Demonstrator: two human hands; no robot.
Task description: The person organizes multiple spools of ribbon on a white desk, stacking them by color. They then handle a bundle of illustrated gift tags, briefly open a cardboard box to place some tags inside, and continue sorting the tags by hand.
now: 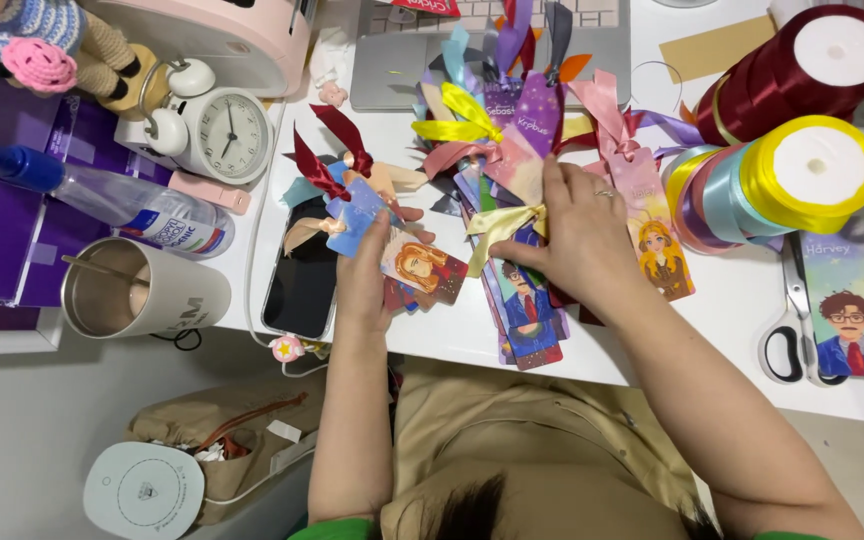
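Both hands point(367, 270) point(562, 235) palm-down on bookmarks point(517, 300)

Beyond my fingertips the white desk point(712, 300) runs under even, bright light, a purple box point(2, 240) sits off to their left side, and below my wrists the pale grey floor point(22, 440) shows, with a tan bag point(222, 440) slumped on it.

left hand point(364, 275): forearm reaching forward, fingers curled closed | right hand point(574, 232): palm down, fingers pinched
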